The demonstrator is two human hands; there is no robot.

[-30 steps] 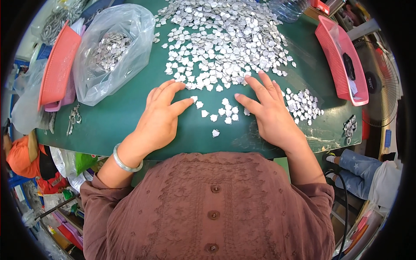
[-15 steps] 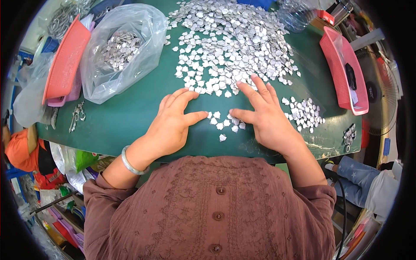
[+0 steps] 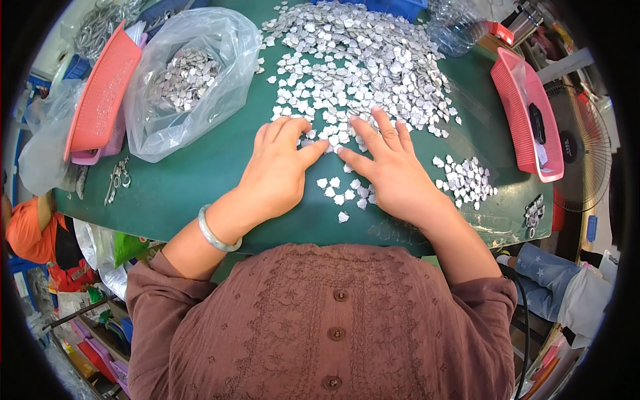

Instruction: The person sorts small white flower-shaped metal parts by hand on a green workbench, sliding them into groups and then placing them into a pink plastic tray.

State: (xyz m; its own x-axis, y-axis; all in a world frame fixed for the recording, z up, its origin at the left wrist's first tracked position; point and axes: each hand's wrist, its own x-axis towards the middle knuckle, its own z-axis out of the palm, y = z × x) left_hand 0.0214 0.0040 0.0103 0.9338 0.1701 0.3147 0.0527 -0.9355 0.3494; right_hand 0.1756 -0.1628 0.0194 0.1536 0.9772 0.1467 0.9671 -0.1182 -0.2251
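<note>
A broad heap of small, flat, silvery-white scalloped pieces (image 3: 380, 73) covers the far middle of the green table (image 3: 180, 200). Both hands rest palm down at its near edge. My left hand (image 3: 272, 170) is open, its thumb apart from its fingers and the tips touching pieces at the heap's near left. Fingers spread, my right hand (image 3: 400, 170) lies open over the near middle pieces, its thumb close to the left thumb. Between the forearms lies a small loose cluster of the same pieces (image 3: 339, 199). To the right of my right hand is a separate group of pieces (image 3: 467, 179).
A clear plastic bag (image 3: 230, 100) holding similar pieces stands at left, beside a tilted pink basket (image 3: 100, 100). Another pink basket (image 3: 510, 93) and a fan (image 3: 590, 143) are at right. Metal clasps (image 3: 119, 179) lie near the left edge. Other people (image 3: 547, 280) are at both sides.
Both hands have moved forward to the heap's near edge and closer together. The thumbs have left the small cluster, which stays in place. A blue bin shows more at the far edge.
</note>
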